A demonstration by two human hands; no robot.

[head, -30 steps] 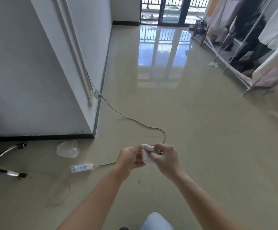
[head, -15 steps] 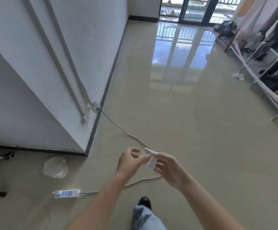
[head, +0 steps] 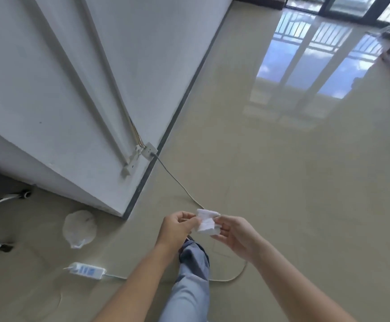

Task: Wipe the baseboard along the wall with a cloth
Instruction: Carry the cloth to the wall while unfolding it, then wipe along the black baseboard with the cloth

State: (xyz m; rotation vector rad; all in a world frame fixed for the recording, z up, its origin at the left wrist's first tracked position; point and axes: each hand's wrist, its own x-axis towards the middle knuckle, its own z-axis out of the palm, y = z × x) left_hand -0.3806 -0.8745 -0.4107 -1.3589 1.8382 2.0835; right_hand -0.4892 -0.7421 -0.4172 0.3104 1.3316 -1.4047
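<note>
pinching one white folded cloth [head: 206, 223] between two hands: left hand [head: 177, 226] grips its left edge, right hand [head: 236, 235] its right edge, held above the floor [head: 282, 182], well apart from the dark baseboard [head: 166, 133]. vs 0.5 s ago: wall corner [head: 110, 201] nearer, one leg [head: 189, 287] further forward beneath the hands. one power strip [head: 87, 270].

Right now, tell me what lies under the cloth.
Floor and the cable from the wall socket. Left hand and right hand pinch the cloth, hiding the cable's stretch beneath.
</note>
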